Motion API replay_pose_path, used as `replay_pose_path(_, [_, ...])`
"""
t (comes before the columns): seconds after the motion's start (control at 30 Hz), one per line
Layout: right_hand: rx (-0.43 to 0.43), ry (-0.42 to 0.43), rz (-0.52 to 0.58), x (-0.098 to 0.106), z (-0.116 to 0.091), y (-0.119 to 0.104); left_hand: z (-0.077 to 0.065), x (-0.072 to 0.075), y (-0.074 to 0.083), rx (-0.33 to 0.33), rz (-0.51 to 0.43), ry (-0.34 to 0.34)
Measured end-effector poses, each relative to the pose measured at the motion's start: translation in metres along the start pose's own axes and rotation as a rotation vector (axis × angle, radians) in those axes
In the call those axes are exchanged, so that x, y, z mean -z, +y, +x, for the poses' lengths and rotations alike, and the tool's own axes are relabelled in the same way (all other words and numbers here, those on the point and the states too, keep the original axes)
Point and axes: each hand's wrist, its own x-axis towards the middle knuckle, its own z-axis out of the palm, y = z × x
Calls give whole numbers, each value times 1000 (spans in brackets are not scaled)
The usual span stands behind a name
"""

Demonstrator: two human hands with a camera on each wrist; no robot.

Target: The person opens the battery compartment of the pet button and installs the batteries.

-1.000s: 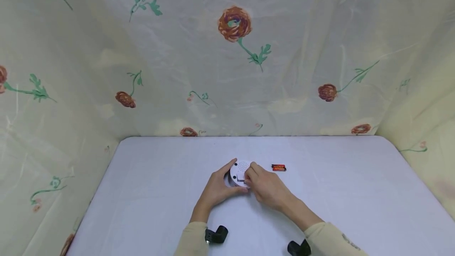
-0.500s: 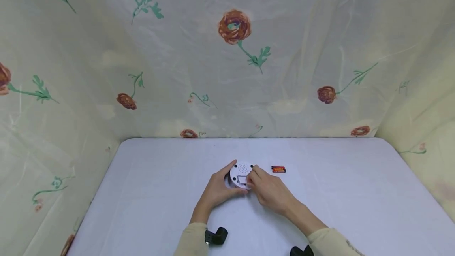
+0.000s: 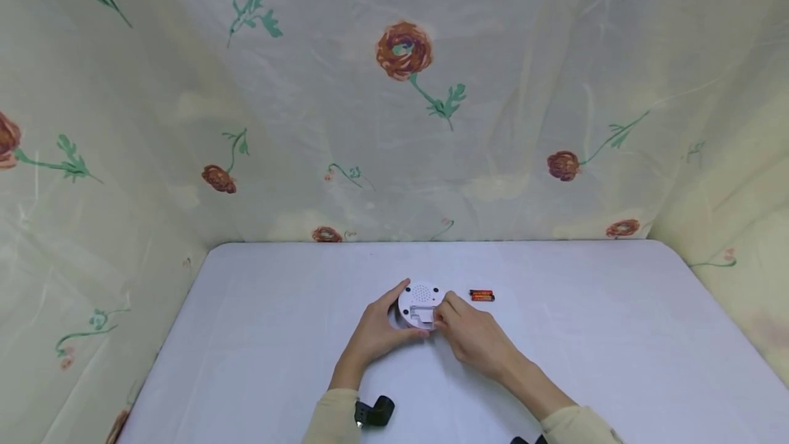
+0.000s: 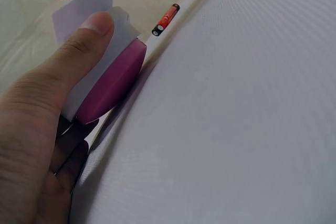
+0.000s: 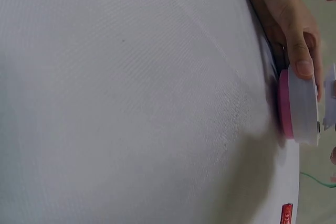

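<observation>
The round white-and-pink device [image 3: 422,292] lies pink side down on the worktop [image 3: 277,334], battery compartment [image 3: 422,316] exposed; it could rock if the left grip [image 3: 376,326], curled round its rim, loosened. The right grip [image 3: 470,331] pinches the detached cover [image 4: 84,13], which a slack hold could drop. Beyond, a careless knuckle could roll two batteries [image 3: 482,295] away.

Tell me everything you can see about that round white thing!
The round white thing looks like smooth, hard plastic. Turned upward are tiny holes, dark round spots and an open rectangular compartment. Its pink side faces down toward the white table. The left hand grips it around the edge, thumb against the white part.
</observation>
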Motion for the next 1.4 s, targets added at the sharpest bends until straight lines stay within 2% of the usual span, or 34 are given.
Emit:
replay_pose_path(0.27, [21, 84, 7, 1, -10, 4, 0, 1, -1, -17, 10, 4])
replay_pose_path(0.63, [-42, 73, 16, 6, -24, 6, 0, 3, 0, -13, -1, 6])
replay_pose_path(0.93, [-53, 95, 15, 7, -38, 9, 3, 1, -1, -13, -5, 0])
replay_pose_path(1.13, [-83, 73, 29, 7, -44, 8, 1, 1, -1, 7, -19, 3])
replay_pose_path(1.4, [-107, -4, 31, 3, -54, 4, 1, 1, -2, -1, -23, 0])
